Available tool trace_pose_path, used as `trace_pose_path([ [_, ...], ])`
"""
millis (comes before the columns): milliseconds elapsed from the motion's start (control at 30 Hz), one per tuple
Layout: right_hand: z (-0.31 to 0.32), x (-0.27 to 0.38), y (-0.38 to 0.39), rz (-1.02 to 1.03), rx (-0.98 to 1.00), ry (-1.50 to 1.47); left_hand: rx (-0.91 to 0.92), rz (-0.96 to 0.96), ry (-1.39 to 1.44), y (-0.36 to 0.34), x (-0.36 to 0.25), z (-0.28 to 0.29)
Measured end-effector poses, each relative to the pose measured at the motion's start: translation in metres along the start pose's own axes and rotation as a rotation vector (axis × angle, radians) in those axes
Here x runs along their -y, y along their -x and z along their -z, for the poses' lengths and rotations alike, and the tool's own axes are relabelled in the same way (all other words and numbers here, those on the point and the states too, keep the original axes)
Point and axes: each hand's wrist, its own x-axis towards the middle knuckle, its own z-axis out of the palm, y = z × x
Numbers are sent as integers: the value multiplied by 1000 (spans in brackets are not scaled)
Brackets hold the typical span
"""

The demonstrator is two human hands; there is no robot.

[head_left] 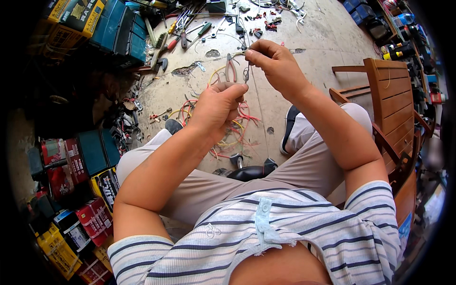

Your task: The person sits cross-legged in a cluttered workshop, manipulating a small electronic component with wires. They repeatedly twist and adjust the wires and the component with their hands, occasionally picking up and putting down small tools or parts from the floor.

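Observation:
My left hand [219,105] is closed, thumb and fingertips pinching the lower end of a thin dark wire [246,73] with a small loop or tangle in it. My right hand [270,66], higher and to the right, pinches the upper part of that wire. Just left of it, pliers with pale red handles [231,71] lie on the floor. Red and yellow loose wires [247,117] are scattered below and around my left hand, partly hidden by it.
Hand tools [184,40] and small dark parts lie at the top. Teal cases [118,35] and boxed goods [92,221] are stacked at left. A wooden chair [389,99] stands at right, before crowded shelving [403,50]. My crossed legs [308,156] fill the lower middle.

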Motion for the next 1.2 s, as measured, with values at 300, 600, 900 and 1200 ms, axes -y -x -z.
trace_pose_path([
  [300, 0, 27, 5, -82, 35, -222, -14, -121, 101, -2, -2, 7],
  [600, 0, 33, 8, 2, 185, -220, 33, -122, 199, 5, -18, 10],
  [900, -3, 33, 11, 35, 159, -202, 5, -185, 135, -3, -13, 13],
  [1200, -5, 42, 16, -232, 204, -814, -3, -289, 65, -7, -11, 11],
])
